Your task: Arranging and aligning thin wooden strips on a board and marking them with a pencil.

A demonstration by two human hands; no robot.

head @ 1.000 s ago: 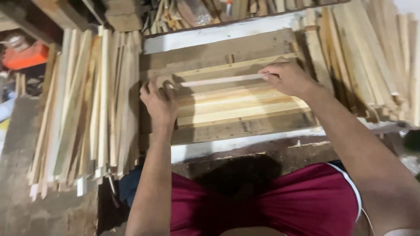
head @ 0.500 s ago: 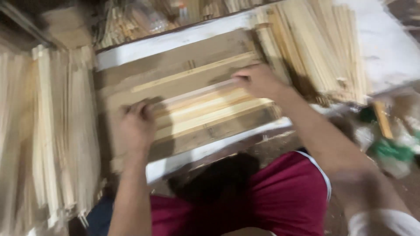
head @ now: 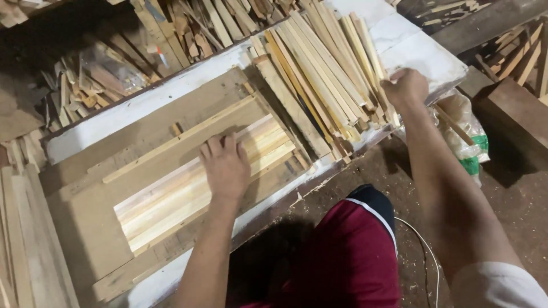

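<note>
My left hand [head: 224,165] lies flat, fingers spread, on a row of pale wooden slats [head: 171,197] packed side by side inside a brown wooden frame jig [head: 85,222] on the white workbench [head: 114,122]. My right hand [head: 405,86] is out at the right, fingers closed around the near end of a slat in the loose pile of long wooden slats [head: 319,74] stacked on the bench. Which slat it grips is hidden by the fingers.
More slats [head: 23,239] lie at the far left edge. Offcuts and scrap sticks [head: 114,68] fill the space behind the bench. A plastic bag [head: 465,142] and wooden blocks [head: 514,114] sit on the dirt floor at right, with a white cable [head: 425,256] by my knee.
My right hand left the slats in the jig and reached right to the loose pile. The left hand slid toward the middle of the packed slats. The view swung right.
</note>
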